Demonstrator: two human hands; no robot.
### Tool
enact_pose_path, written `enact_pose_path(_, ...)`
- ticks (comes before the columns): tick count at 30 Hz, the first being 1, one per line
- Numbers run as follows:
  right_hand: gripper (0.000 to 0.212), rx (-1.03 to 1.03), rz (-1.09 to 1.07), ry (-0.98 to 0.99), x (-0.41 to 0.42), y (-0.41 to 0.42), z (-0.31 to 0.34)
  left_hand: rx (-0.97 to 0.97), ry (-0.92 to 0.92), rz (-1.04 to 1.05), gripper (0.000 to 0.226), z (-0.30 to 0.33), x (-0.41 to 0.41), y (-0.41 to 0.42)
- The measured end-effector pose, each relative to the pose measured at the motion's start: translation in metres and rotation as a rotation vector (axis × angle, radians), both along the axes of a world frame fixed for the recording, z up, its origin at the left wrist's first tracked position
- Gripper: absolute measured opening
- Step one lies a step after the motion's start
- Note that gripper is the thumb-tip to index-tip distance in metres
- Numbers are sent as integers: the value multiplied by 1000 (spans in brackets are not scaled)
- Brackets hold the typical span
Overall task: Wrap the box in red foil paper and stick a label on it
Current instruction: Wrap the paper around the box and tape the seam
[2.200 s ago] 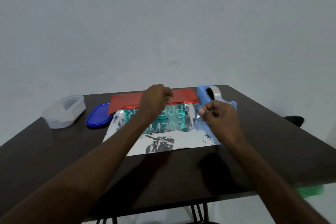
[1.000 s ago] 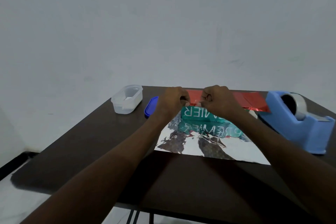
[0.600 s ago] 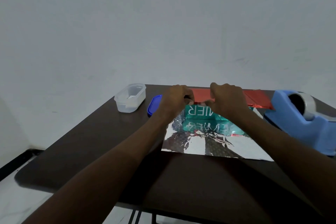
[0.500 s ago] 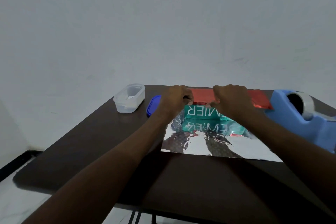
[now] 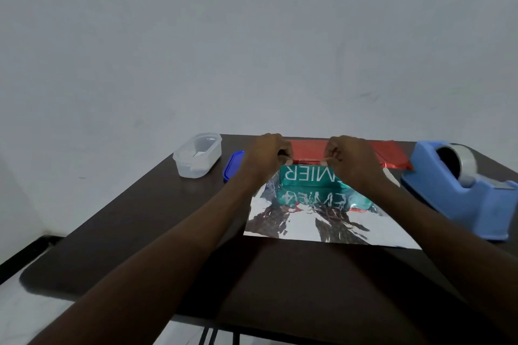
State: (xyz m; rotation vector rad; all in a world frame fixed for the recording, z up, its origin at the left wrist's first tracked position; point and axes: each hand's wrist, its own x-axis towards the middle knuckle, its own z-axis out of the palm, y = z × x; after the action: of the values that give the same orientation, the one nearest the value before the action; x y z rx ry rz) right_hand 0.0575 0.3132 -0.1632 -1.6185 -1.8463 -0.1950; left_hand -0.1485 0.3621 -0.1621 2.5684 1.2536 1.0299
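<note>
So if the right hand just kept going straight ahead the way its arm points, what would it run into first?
Most likely the red foil flap folded over the far edge of the green box. The right hand already holds a strip of clear tape just above it. Past that lies the table; depth is hard to judge.

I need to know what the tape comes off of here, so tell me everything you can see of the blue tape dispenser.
The tape dispenser is a chunky light-blue block, plastic by its look, standing upright on the dark table at the right edge of the view. A greyish tape roll sits in its raised rear part, and the body slopes down to a low nose pointing right, partly cut off by the frame. It stands right of the foil sheet; whether they touch is unclear. Neither hand touches it.
</note>
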Motion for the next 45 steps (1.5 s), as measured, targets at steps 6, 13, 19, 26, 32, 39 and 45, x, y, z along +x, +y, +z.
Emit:
enact_pose_path(6,12,13,14,50,-1,-6,-2,-105,-106,-2,24,1,-8,5)
enact_pose_path(13,17,77,-10,-13,-2,-4,-6,124,-41,-48,12,12,30,-20)
enact_pose_path(19,19,82,2,-41,2,-1,-5,151,131,-13,13,5,40,-19)
enact_pose_path(26,21,70,36,-16,6,-4,-8,143,165,22,11,1,22,-9)
enact_pose_path(32,23,83,57,19,8,-6,-10,151,125,9,9,-1,12,-4)
enact_pose_path(39,21,73,70,98,10,-8,-13,167,174,51,9,0,4,-4)
enact_pose_path(45,32,37,39,-12,8,-13,-7,80,109,40,23,20,20,-6)
